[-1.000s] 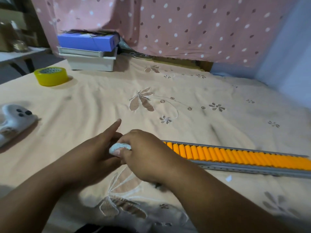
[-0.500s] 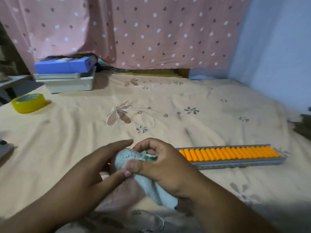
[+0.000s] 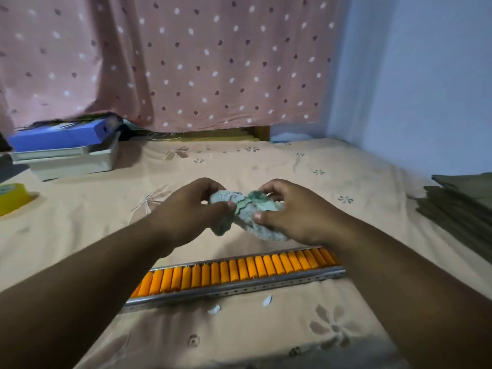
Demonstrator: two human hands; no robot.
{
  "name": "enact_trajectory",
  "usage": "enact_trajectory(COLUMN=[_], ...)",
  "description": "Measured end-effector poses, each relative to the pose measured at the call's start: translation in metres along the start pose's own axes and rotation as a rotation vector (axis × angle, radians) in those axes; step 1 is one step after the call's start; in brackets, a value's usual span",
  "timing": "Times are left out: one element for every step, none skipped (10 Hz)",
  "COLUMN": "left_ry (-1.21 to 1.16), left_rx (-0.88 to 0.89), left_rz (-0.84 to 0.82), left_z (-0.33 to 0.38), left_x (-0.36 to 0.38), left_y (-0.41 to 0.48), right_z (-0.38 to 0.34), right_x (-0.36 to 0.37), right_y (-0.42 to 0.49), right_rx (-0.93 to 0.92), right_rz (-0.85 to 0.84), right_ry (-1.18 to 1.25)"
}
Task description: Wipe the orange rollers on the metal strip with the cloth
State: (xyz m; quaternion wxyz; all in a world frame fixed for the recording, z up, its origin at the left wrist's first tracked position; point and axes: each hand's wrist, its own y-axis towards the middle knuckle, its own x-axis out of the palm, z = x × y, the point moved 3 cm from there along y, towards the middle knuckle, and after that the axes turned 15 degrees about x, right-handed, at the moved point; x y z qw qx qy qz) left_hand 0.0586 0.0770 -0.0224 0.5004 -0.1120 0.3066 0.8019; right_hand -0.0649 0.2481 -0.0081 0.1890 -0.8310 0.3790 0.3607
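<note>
Both hands, left [image 3: 186,211] and right [image 3: 295,211], each grip pinching the bunched pale green knitted cloth [image 3: 246,211] above the bed, likely refolding it before wiping the orange plastic rollers [image 3: 234,271] in the grey perforated metal strip [image 3: 239,287].

text: none legible | blue box [image 3: 61,135]: small dark mark on its end face, too blurred to read | yellow tape roll [image 3: 12,198]: pale top, no lettering discernible | metal strip [image 3: 239,287]: punched holes only, no markings
</note>
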Motion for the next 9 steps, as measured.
enact_trajectory(left_ry=[0.119, 0.229, 0.322, 0.406, 0.406, 0.312, 0.178, 0.013, 0.116], left_rx=[-0.027, -0.048, -0.048, -0.063, -0.01, 0.008, -0.027, -0.169, -0.254], left_rz=[-0.019, -0.052, -0.166, -0.442, -0.482, -0.519, -0.564, -0.464, -0.385], left_z=[-0.008, -0.02, -0.044, -0.069, -0.082, -0.094, -0.103, -0.116, -0.117], left_x=[0.008, 0.011, 0.013, 0.024, 0.027, 0.024, 0.021, 0.007, -0.017], left_y=[0.016, 0.026, 0.028, 0.016, 0.013, 0.021, 0.026, 0.037, 0.048], right_z=[0.005, 0.007, 0.02, 0.043, 0.054, 0.054, 0.05, 0.043, 0.039], right_x=[0.0, 0.007, 0.026, 0.049, 0.053, 0.051, 0.049, 0.03, 0.001], right_y=[0.02, 0.038, 0.054, 0.066, 0.077, 0.089, 0.094, 0.11, 0.12], right_rx=[-0.03, -0.057, -0.066, -0.061, -0.042, -0.022, -0.001, 0.05, 0.155], right_rz=[0.037, 0.054, -0.013, -0.169, -0.234, -0.262, -0.406, -0.574, -0.425], right_ry=[-0.069, -0.09, -0.151, -0.379, -0.367, -0.33, -0.343, -0.35, -0.301])
